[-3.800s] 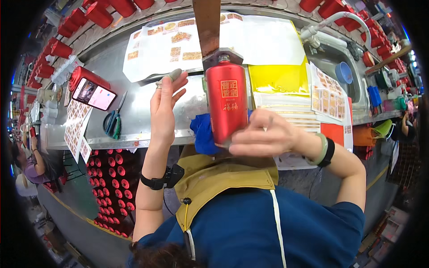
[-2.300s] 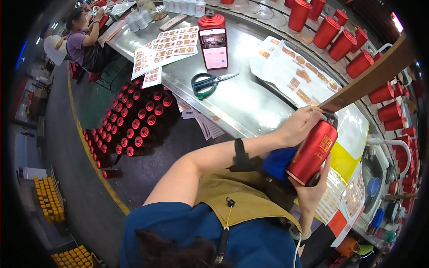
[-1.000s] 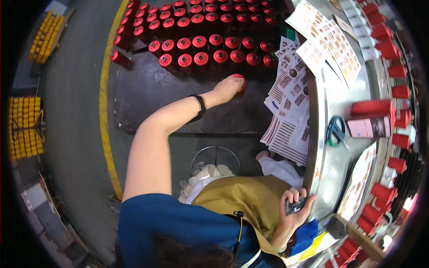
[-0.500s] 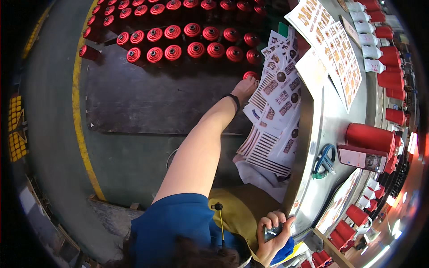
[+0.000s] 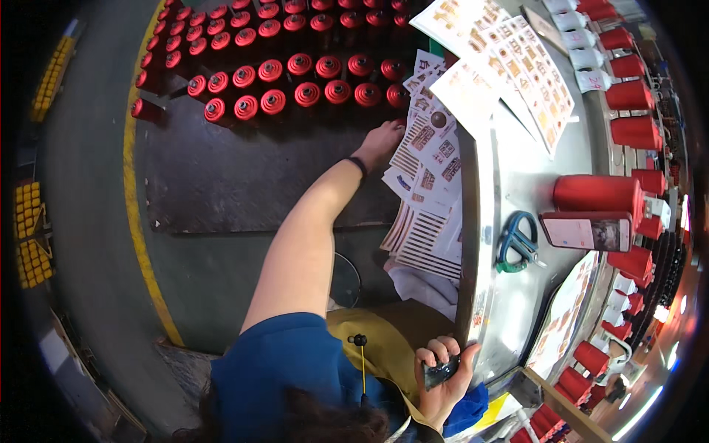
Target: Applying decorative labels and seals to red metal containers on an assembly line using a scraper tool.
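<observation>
My left hand (image 5: 382, 143) reaches away to the far side of the dark platform, a black band on its wrist. Its fingers are curled at a red-topped container (image 5: 399, 122), mostly hidden by the hand and by the printed sheets (image 5: 436, 159) beside it. Low on the right, my right hand (image 5: 445, 376) is closed round a small, dark, glossy flat piece (image 5: 439, 372), next to the metal table's edge. Rows of red containers (image 5: 307, 94) with round ringed tops stand beyond my left hand.
On the metal table (image 5: 509, 295) lie blue-handled scissors (image 5: 518, 240), a phone (image 5: 587, 231) against a red canister (image 5: 597, 193), and more printed sheets (image 5: 517, 66). Red and white containers (image 5: 631, 96) line its far side. A yellow line (image 5: 137, 244) runs along the floor at left.
The view has shifted, so the table and containers sit further left in the picture. My left hand stays by the same red-topped container, and my right hand keeps its dark piece.
</observation>
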